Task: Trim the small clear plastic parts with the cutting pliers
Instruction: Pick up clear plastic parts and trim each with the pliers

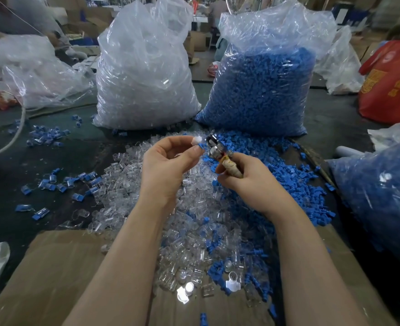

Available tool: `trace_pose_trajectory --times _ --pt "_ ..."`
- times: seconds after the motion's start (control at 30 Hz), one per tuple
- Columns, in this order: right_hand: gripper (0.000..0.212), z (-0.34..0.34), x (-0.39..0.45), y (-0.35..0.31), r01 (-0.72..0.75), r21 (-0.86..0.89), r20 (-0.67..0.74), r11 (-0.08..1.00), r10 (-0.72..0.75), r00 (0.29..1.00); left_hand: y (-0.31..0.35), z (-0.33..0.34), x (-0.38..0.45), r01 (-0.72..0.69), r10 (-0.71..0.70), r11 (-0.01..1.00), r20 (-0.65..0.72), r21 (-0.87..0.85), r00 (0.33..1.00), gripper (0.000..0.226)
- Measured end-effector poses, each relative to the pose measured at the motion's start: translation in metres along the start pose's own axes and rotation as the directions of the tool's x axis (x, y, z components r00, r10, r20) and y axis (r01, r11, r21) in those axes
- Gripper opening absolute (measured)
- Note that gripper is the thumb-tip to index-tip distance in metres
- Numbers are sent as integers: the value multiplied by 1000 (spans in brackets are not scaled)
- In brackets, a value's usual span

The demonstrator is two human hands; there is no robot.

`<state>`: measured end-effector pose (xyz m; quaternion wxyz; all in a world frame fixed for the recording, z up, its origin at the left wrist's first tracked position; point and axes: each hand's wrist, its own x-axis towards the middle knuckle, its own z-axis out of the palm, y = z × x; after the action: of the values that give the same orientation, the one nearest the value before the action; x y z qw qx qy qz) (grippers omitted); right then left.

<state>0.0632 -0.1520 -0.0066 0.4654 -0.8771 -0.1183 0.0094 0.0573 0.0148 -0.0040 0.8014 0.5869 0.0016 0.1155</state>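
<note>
The left hand pinches one small part (clear with a blue piece) at its fingertips, held up over the heap of clear parts on the surface. The right hand grips the cutting pliers by the handles, nose at the part. The part looks light, stiff and slippery; it is best pinched by its body, leaving the end exposed.

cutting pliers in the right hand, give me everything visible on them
The cutting pliers are small, with a shiny metal head and handles wrapped in tan tape or cloth, a bit of red and yellow showing near the joint. The right hand grips the handles, which are mostly hidden by its fingers. The head points up and left, raised above the heap of loose parts, and meets the small clear and blue part pinched in the left hand. Blur hides whether the head is closed on it.
</note>
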Motion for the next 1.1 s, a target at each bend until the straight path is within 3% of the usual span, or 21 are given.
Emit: trace_pose_trajectory --times 0.53,1.1 --pt "14 3 -1 0 31 -165 -44 986 -39 998 -3 -3 3 -36 35 999 36 13 999 21" --pt "7 6 -2 -2 28 -263 -73 964 -48 996 -3 -4 3 14 -15 1000 46 22 999 24"
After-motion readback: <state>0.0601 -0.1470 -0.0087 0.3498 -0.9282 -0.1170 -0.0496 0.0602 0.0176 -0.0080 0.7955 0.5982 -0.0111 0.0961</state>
